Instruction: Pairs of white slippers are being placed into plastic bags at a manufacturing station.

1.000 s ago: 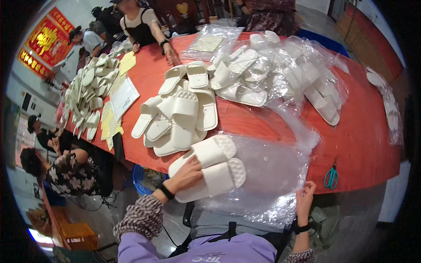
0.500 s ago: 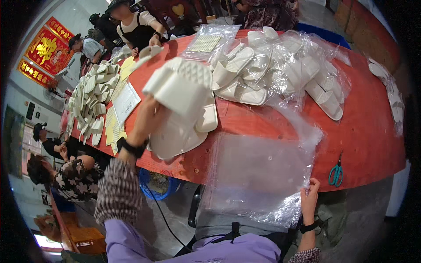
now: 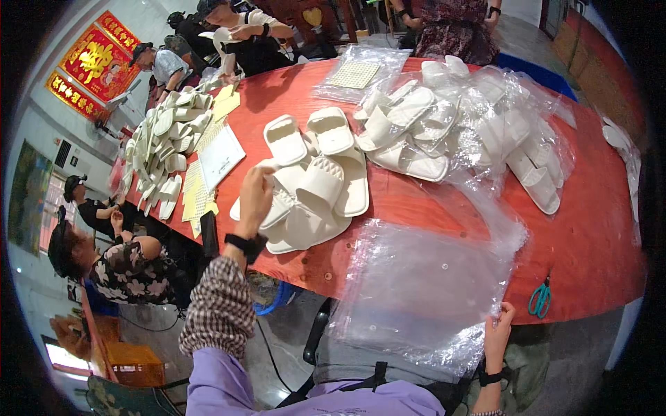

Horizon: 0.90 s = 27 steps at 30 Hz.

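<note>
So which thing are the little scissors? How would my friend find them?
Start at the big red table and follow its near edge toward the person's right. Past the clear bags held by the right hand, the scissors lie alone. Their teal handles are the only blue-green thing on the table; everything else nearby is white or see-through.

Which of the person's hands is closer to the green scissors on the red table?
Right. The right hand holds the clear plastic bags just left of the scissors; the left hand is far across, on the white slippers.

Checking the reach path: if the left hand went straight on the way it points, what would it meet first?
Probably the white slipper lying just beyond the left hand, which already touches the loose slipper pile; depth is unclear.
</note>
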Available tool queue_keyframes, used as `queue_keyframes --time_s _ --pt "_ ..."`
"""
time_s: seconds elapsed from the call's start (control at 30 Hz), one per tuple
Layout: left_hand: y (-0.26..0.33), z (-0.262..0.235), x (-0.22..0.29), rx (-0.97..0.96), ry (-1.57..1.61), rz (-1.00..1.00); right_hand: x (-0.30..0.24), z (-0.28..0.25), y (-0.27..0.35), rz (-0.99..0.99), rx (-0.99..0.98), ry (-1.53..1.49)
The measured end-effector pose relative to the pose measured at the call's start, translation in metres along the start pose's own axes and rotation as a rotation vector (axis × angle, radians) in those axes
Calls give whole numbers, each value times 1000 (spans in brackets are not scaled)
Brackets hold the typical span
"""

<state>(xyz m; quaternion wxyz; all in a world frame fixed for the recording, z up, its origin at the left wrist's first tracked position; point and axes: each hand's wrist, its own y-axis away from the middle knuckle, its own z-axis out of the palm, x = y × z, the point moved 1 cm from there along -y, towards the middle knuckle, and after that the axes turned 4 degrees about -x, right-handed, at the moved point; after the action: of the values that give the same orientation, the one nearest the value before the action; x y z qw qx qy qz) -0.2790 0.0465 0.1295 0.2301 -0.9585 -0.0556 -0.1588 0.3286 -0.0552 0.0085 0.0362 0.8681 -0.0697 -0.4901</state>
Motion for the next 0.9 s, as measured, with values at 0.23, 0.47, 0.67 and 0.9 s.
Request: queue_keyframes --time_s 0.23,0.47,0.67,0.9 --pt "53 25 -11 -309 72 6 2 0 0 -12 -33 69" --pt "30 9 -13 -158 -35 -119 7 1 2 -45 -15 42" --pt "5 -41 7 298 292 -102 1 3 2 -25 -34 45" --pt "11 -95 57 341 639 -117 24 -5 2 2 -36 101"
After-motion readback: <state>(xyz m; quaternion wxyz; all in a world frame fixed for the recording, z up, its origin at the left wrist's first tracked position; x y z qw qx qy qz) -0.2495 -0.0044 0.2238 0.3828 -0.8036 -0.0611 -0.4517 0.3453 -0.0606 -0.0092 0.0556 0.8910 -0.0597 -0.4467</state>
